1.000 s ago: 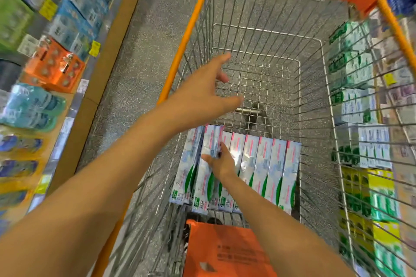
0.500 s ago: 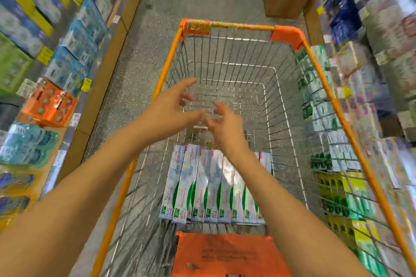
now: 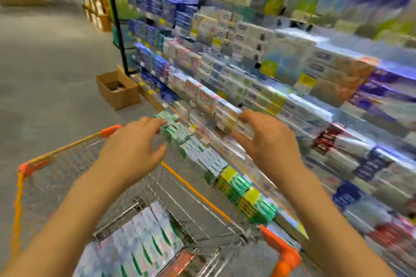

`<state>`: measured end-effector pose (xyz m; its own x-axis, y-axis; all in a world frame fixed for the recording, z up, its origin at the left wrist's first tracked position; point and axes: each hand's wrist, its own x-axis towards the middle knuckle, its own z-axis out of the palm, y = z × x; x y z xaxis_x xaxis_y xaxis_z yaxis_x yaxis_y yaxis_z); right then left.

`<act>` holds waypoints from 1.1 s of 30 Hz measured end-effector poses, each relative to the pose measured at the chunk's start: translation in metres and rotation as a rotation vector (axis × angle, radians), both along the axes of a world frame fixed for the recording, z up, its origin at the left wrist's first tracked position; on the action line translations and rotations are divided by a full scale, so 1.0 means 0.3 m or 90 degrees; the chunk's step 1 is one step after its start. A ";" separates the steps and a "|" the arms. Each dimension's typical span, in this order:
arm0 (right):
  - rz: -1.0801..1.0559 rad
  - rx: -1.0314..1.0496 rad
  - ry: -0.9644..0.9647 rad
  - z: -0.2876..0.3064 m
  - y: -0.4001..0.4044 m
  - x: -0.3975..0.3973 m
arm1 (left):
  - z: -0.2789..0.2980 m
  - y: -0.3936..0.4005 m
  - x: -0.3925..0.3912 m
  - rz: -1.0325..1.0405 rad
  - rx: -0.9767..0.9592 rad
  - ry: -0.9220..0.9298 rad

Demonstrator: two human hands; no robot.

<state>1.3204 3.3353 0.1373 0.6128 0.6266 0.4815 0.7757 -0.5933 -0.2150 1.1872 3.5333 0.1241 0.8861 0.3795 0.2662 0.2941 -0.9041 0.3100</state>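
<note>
My left hand (image 3: 132,148) hovers over the wire cart (image 3: 67,146), fingers loosely bent and holding nothing, fingertips close to green toothpaste boxes (image 3: 175,130) on a low shelf. My right hand (image 3: 267,141) reaches into the shelf with thumb and fingers spread on either side of a white toothpaste box (image 3: 246,128); blur hides whether they touch it. A row of white-and-green toothpaste boxes (image 3: 144,243) lies in the cart's bottom, near its handle end.
Shelves packed with toothpaste boxes (image 3: 281,78) fill the right side, right beside the cart's orange rim (image 3: 195,190). An open cardboard box (image 3: 117,91) stands on the grey floor (image 3: 45,63) at the shelf's foot. The frame is motion-blurred.
My view has swung from the cart to the shelf on the right. Both hands lifted off the boxes in the cart and moved right toward the shelf.
</note>
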 end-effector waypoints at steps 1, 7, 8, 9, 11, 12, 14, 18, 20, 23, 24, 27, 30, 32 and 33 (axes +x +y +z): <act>-0.059 -0.011 0.008 0.018 -0.133 0.007 | 0.013 -0.083 0.058 -0.042 0.015 0.009; -0.404 -0.063 0.054 0.063 -0.892 -0.027 | 0.022 -0.696 0.419 -0.316 0.072 0.051; -0.446 -0.066 0.051 0.059 -1.001 -0.038 | 0.004 -0.802 0.471 -0.348 0.082 0.061; -0.475 -0.059 0.048 0.045 -1.110 -0.046 | -0.021 -0.904 0.520 -0.381 0.089 0.073; -0.550 -0.063 0.073 0.012 -1.301 -0.056 | -0.088 -1.088 0.610 -0.444 0.096 0.093; -0.592 -0.075 0.104 -0.008 -1.383 -0.055 | -0.124 -1.170 0.649 -0.468 0.101 0.113; -0.621 -0.078 0.148 -0.060 -1.530 -0.031 | -0.194 -1.304 0.715 -0.482 0.119 0.164; -0.641 -0.159 0.202 -0.156 -1.708 0.067 | -0.341 -1.476 0.839 -0.494 0.138 0.229; -0.633 -0.162 0.245 -0.202 -1.730 0.125 | -0.404 -1.508 0.880 -0.490 0.129 0.269; -0.583 -0.154 0.304 -0.298 -1.723 0.233 | -0.502 -1.507 0.955 -0.481 0.151 0.320; -0.563 -0.161 0.330 -0.339 -1.715 0.272 | -0.539 -1.501 0.986 -0.476 0.145 0.341; -0.536 -0.149 0.391 -0.463 -1.691 0.391 | -0.670 -1.473 1.099 -0.472 0.128 0.392; -0.523 -0.106 0.465 -0.629 -1.668 0.505 | -0.828 -1.450 1.216 -0.480 0.150 0.447; -0.523 -0.055 0.565 -0.796 -1.661 0.584 | -0.981 -1.446 1.280 -0.496 0.193 0.513; -0.522 -0.048 0.626 -0.900 -1.659 0.626 | -1.080 -1.449 1.304 -0.504 0.217 0.551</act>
